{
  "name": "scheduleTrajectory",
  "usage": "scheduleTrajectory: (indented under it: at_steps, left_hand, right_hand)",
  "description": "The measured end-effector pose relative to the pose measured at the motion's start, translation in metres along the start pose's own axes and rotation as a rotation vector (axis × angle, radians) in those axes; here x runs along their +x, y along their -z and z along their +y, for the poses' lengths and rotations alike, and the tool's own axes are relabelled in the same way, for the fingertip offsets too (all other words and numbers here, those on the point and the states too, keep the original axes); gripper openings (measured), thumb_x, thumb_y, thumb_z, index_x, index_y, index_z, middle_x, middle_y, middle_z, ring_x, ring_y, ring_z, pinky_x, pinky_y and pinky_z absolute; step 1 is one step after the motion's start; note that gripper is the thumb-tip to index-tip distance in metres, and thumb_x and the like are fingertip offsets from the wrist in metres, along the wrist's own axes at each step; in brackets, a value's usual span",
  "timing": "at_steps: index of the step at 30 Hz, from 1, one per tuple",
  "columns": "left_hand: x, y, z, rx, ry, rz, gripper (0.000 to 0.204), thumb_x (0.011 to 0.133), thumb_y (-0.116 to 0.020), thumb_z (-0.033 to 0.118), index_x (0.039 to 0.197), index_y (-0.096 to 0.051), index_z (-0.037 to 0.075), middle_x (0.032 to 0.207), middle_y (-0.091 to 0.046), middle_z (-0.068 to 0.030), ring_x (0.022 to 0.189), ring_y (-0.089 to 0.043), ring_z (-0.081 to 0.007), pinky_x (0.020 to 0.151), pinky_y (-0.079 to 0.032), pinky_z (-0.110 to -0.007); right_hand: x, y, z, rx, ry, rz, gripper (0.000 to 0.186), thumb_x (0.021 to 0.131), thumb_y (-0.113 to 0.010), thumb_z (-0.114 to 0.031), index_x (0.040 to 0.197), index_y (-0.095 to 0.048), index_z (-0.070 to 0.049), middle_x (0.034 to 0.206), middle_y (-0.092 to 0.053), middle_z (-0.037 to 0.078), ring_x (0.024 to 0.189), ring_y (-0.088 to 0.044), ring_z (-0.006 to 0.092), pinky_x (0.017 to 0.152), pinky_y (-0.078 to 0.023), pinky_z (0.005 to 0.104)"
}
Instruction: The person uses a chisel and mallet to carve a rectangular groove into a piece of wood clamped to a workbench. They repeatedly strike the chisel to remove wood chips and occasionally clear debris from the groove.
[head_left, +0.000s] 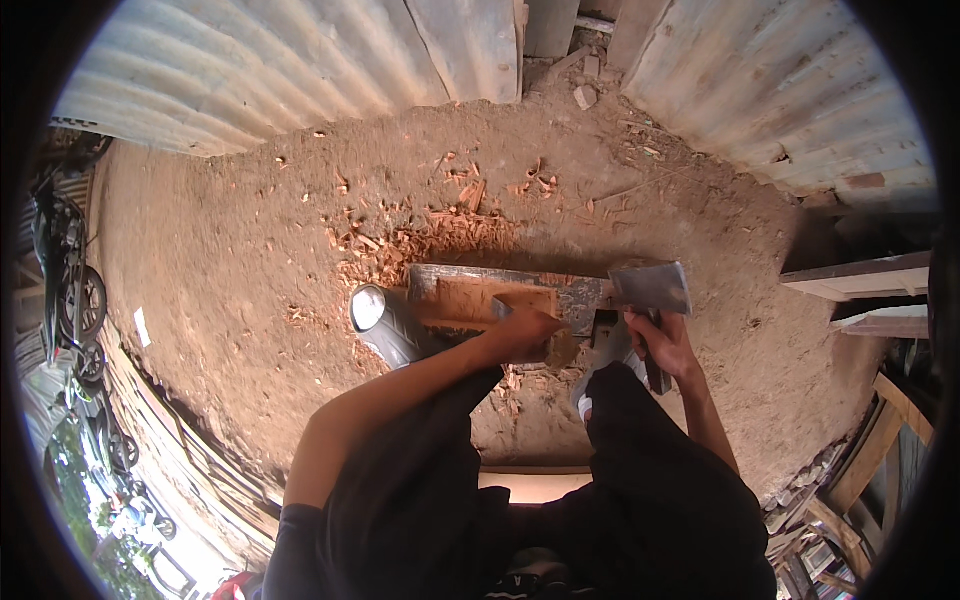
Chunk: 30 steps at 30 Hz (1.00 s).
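A dark-surfaced wooden block (pixel 465 272) lies across in front of me, with a bare orange-brown recess cut into its face. Over this recess, my left hand (pixel 525 335) is closed round a chisel (pixel 500 307), whose grey blade shows past the fingers. Its handle is mostly hidden by the hand. My right hand (pixel 665 342) grips the dark handle of a short-handled tool with a broad grey head (pixel 652 287). That head is at the block's right end; whether they touch, I cannot tell. Whether it is a hatchet or a mallet is unclear.
Orange wood chips (pixel 430 235) lie on the dirt floor beyond the block. A grey shoe (pixel 385 325) stands by its left end. Corrugated metal sheets (pixel 300 70) close off the far side. Boards (pixel 865 275) stand at the right, and motorcycles (pixel 85 305) are at the far left.
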<state>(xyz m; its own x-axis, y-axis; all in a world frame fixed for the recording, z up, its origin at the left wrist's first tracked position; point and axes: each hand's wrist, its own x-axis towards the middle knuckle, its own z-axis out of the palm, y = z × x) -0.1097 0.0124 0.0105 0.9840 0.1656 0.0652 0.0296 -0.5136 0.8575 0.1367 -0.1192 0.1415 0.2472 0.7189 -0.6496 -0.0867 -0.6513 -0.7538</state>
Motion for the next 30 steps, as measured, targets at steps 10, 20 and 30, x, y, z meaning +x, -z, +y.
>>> scheduleTrajectory:
  at_steps: [10,20,30]
  left_hand:
    - [0.021,0.019,0.006,-0.13,-0.041,0.282,0.029,0.072,-0.079,0.01,0.094,-0.064,0.001,0.082,-0.066,-0.0196,0.079,-0.065,-0.0427,0.069,-0.052,-0.048]
    - [0.018,0.018,0.001,-0.114,-0.023,0.225,0.028,0.07,-0.08,0.013,0.092,-0.065,0.003,0.077,-0.065,-0.018,0.074,-0.064,-0.0418,0.066,-0.051,-0.047]
    - [0.018,0.028,0.003,-0.134,-0.034,0.309,0.026,0.068,-0.08,0.013,0.085,-0.061,0.005,0.075,-0.064,-0.0157,0.074,-0.065,-0.0402,0.066,-0.051,-0.047]
  right_hand:
    - [-0.025,-0.026,0.04,-0.421,0.22,-0.056,0.033,0.089,-0.073,-0.015,0.121,-0.07,-0.005,0.096,-0.074,0.021,0.089,-0.073,0.0359,0.079,-0.056,0.0412]
    - [-0.02,-0.018,0.039,-0.521,0.324,-0.2,0.033,0.088,-0.074,-0.016,0.12,-0.07,-0.009,0.092,-0.075,0.017,0.085,-0.074,0.0359,0.076,-0.057,0.0426]
    - [-0.003,-0.032,0.04,-0.59,0.441,-0.134,0.015,0.088,-0.071,-0.013,0.102,-0.073,-0.008,0.089,-0.074,0.016,0.079,-0.074,0.0321,0.067,-0.055,0.0406]
